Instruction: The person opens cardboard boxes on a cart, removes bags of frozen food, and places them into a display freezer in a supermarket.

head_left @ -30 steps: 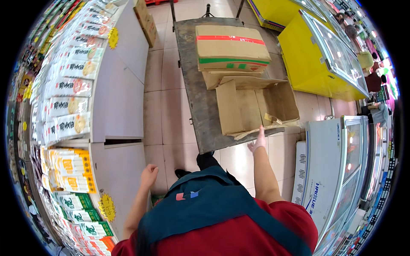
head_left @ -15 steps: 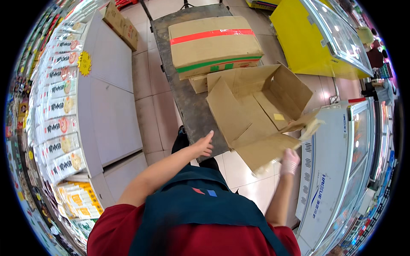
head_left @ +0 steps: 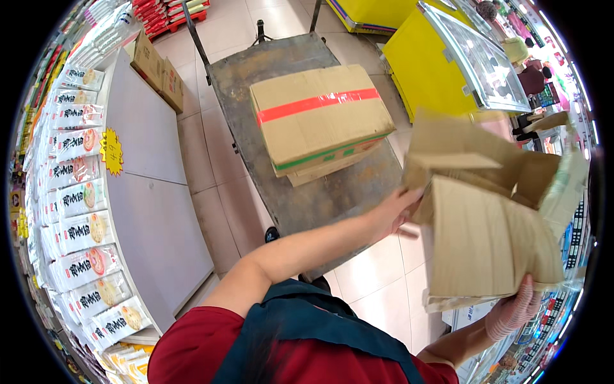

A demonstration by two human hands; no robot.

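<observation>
A person in a dark apron [head_left: 313, 326] lifts an open cardboard carton [head_left: 492, 237] off a flatbed cart [head_left: 304, 217] in a store aisle. Half a second earlier the carton was tipped at the cart's near end, the gloved right hand alone on its near flap and the left hand apart from it. Now it hangs in the air to the right of the cart, and both hands are on it.

The right hand [head_left: 513, 310], in a thin pale glove, grasps the carton's near lower edge, fingers spread up its side. The bare left hand [head_left: 398, 211] reaches across the cart's near end and appears to pinch the carton's left edge, one lower finger standing out. The change suggests the carton's weight has passed from the cart to the two hands; its upright flaps, blurred by motion, look loose and could swing or fold.

Left behind on the cart is a taped carton [head_left: 323, 121] with a red band across its top, lying on another, mostly hidden carton [head_left: 332, 171]. Neither is touched. To the left, rows of white packets [head_left: 89, 227] line a pale cabinet [head_left: 150, 147] with a yellow starburst tag [head_left: 112, 152]; two brown boxes [head_left: 153, 67] stand at its far end. A yellow freezer [head_left: 422, 80] stands far right, beyond the lifted carton.
</observation>
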